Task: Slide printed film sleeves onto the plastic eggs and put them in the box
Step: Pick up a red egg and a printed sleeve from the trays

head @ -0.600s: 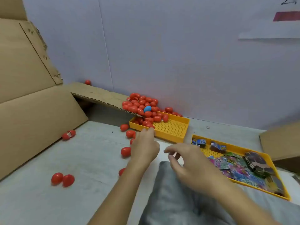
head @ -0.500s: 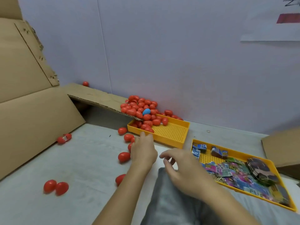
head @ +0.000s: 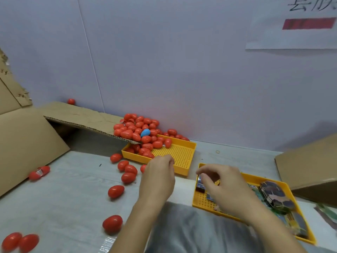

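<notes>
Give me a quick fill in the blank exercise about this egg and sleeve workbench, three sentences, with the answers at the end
1. Among the red eggs heaped at the wall lies a single egg coloured ____.
2. The printed film sleeves lie in a tray coloured ____.
3. The right hand reaches over the tray of ____.

Answers: blue; yellow; sleeves

Grey table [head: 60, 194] with 2 yellow trays [head: 184, 154], loose red eggs [head: 116, 191], cardboard [head: 310, 161]
</notes>
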Tool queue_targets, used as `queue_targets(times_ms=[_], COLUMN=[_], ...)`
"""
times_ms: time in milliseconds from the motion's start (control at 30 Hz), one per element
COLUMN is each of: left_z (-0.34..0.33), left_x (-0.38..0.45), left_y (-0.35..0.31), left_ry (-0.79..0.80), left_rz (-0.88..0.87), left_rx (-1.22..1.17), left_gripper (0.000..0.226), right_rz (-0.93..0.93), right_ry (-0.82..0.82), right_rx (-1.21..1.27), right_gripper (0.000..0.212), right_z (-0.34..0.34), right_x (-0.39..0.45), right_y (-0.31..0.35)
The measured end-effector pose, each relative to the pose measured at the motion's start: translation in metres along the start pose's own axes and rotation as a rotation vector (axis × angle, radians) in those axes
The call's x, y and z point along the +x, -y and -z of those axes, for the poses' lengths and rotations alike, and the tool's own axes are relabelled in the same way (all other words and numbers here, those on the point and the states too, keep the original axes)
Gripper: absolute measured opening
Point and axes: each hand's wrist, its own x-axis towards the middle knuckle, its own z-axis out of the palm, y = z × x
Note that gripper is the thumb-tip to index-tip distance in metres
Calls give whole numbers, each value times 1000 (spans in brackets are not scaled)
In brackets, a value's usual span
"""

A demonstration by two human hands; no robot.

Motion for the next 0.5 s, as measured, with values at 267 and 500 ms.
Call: queue_targets(times_ms=[267, 500], left_z=[-29, -58], left_x=[-22, -34], left_y=[-73, -54], left_ry=[248, 245], left_rz=[220, 429], left_rx=[-947, -1241], left_gripper=[25, 5], right_rz=[-183, -146], right_ry=[9, 87], right_rx=[-226, -272], right_gripper=[6, 21], right_z=[36, 18], right_x=[-24, -22], right_y=[-50, -54])
